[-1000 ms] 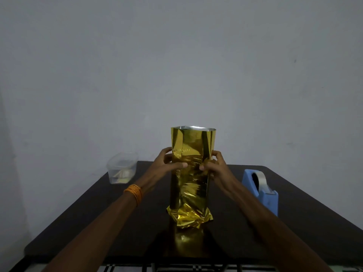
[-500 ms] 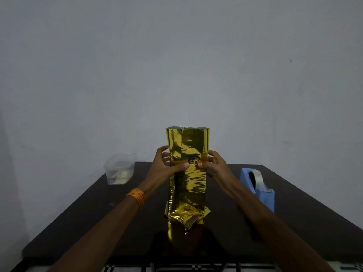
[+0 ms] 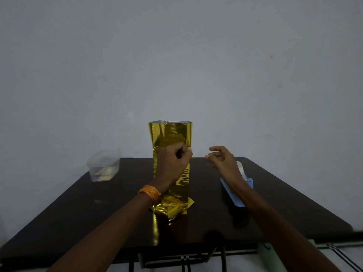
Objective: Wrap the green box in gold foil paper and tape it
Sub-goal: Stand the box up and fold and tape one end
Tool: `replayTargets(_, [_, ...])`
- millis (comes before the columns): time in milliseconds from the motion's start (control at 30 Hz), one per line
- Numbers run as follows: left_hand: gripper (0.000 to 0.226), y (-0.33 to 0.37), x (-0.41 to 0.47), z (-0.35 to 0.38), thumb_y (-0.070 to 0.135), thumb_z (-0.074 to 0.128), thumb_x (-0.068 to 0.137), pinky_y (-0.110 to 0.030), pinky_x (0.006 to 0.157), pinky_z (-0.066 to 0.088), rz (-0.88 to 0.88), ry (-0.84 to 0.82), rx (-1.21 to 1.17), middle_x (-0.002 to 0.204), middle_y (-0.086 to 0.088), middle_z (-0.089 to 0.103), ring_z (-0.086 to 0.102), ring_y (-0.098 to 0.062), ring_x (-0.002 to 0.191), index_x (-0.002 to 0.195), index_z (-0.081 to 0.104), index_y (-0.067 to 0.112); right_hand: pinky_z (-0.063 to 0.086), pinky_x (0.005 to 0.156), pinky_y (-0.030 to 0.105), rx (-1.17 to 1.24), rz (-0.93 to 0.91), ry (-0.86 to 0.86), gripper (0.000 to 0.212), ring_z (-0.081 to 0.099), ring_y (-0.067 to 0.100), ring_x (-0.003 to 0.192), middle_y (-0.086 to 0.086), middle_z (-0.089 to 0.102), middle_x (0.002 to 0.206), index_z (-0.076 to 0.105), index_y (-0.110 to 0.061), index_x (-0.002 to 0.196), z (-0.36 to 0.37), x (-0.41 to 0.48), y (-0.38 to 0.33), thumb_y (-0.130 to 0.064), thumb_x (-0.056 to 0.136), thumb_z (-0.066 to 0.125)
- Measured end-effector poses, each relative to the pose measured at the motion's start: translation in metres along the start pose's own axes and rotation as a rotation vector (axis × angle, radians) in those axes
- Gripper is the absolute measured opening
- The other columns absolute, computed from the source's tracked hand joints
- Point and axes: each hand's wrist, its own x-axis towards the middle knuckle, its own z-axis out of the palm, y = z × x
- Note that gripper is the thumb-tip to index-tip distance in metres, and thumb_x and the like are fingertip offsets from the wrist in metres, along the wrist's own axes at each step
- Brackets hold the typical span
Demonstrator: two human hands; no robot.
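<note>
Head view: 1 clear plastic tub point(image 3: 104, 165) sits at the far left of the glossy dark table point(image 3: 78, 213), holding something pale and flat, too dim to name. Mid-table the gold foil paper point(image 3: 170, 134) stands as a tall crinkled sleeve, bunched at its foot, hiding the green box. The left hand point(image 3: 172, 163) pinches its front with curled fingers. The right hand point(image 3: 222, 159) hangs loose-fingered, apart from the foil, above the blue tape dispenser point(image 3: 238, 195).

- Tall and shiny, the gold foil paper point(image 3: 170, 134) stands upright as a tube, gripped at mid-height by the curled fingers of the left hand point(image 3: 172, 161); the box inside is hidden.
- Above that hand the top gapes open, showing a silvery rim; below the wrist, the bottom end is crumpled.
- The blue tape dispenser point(image 3: 235, 199) lies beneath the right hand point(image 3: 222, 159) and wrist, apart from the foil.
</note>
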Motion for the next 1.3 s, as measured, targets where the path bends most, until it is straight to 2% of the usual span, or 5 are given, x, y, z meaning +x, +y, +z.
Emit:
replayTargets(167, [0.028,-0.006,-0.006,0.051,0.020,0.061,0.095,-0.040,0.059,0.058,-0.187,-0.187,-0.150,0.062,-0.003,0.065,0.066,-0.017,0.059,0.068,0.060,0.011,0.048,0.065,0.014,-0.181,0.037,0.138,0.007,0.066,0.008,0.079,-0.001,0.071,0.087,0.070,-0.014,0.095,-0.051,-0.009,0.011,-0.011,0.093,0.064])
replayTargets(467, [0.018,-0.010,-0.030,0.137,0.015,0.055,0.097,-0.020,0.056,0.050,-0.345,-0.406,-0.141,0.075,-0.005,0.069,0.065,-0.009,0.065,0.083,0.064,0.008,0.038,0.056,0.029,-0.372,0.328,0.157,0.038,0.043,0.033,0.056,0.018,0.047,0.061,0.053,-0.003,0.063,-0.119,-0.027,0.060,-0.024,0.093,0.062])
replayTargets(667, [0.021,-0.014,-0.039,0.173,0.026,0.079,0.077,-0.021,0.065,0.046,-0.327,-0.684,-0.014,0.091,-0.002,0.068,0.062,-0.015,0.081,0.092,0.071,0.014,0.031,0.054,0.028,-0.238,0.469,0.084,0.036,0.043,0.014,0.053,0.007,0.050,0.063,0.058,-0.007,0.072,-0.112,-0.020,0.071,-0.035,0.095,0.060])
replayTargets(967, [0.039,-0.024,-0.038,0.178,0.038,0.083,0.073,-0.036,0.062,0.048,-0.281,-0.692,0.022,0.079,-0.011,0.069,0.064,-0.023,0.073,0.075,0.070,0.001,0.034,0.033,0.014,-0.044,0.602,0.130,0.008,0.049,0.006,0.045,0.006,0.061,0.068,0.066,0.000,0.079,-0.101,-0.001,0.057,-0.003,0.084,0.072])
replayTargets(1300, [0.040,-0.016,-0.043,0.173,0.035,0.084,0.074,-0.036,0.077,0.052,-0.283,-0.646,0.027,0.102,-0.009,0.069,0.064,-0.022,0.092,0.100,0.073,0.006,0.044,0.060,0.034,-0.157,0.501,0.236,0.022,0.058,0.021,0.064,0.016,0.065,0.067,0.070,0.009,0.069,-0.090,0.007,0.049,-0.010,0.076,0.078])
